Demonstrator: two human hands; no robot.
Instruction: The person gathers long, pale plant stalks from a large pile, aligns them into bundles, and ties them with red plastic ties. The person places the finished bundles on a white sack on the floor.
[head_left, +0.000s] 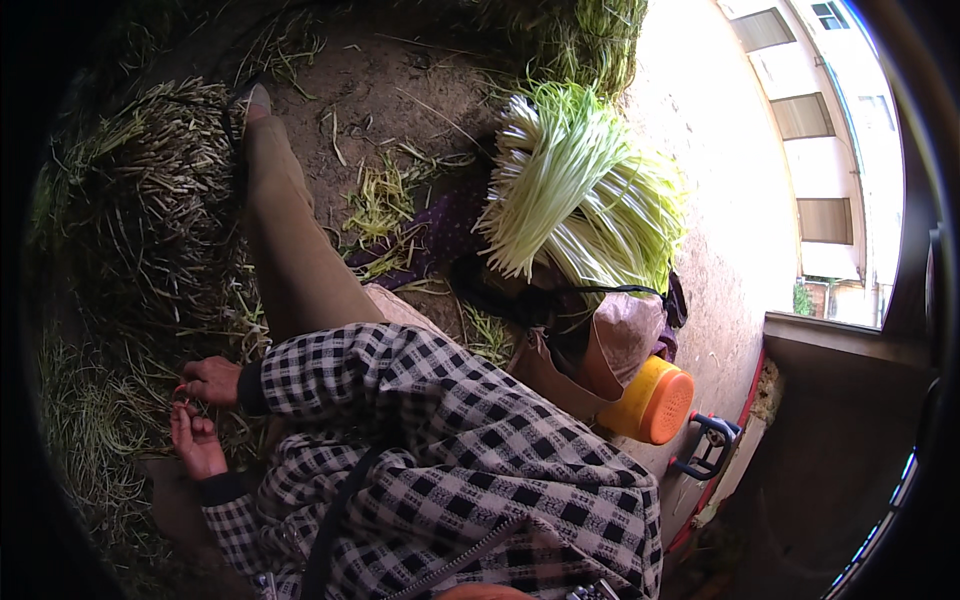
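A thin red band or tie (179, 391) lies between my hands at the left. My right hand (213, 380), the upper one, pinches it with the fingertips. Just below, my left hand (198, 445) is palm up with bent fingers, its fingertips at the band's lower end; whether they grip it is too small to tell. Past my right hand stands a thick bundle of cut stalks (176, 150), ends facing up. Loose thin green stems (90, 420) lie around and beyond both hands. Pale green and white long stems (570, 187) are heaped on dark cloth at the upper middle.
My outstretched leg (300, 225) parts the stalk bundle from the littered dirt floor (427, 90). A yellow container with an orange lid (667, 405) lies by a pinkish-brown cloth (626, 337). A dark blue frame-like tool (706, 447) is near a red edge. More greens (600, 45) stand at the top.
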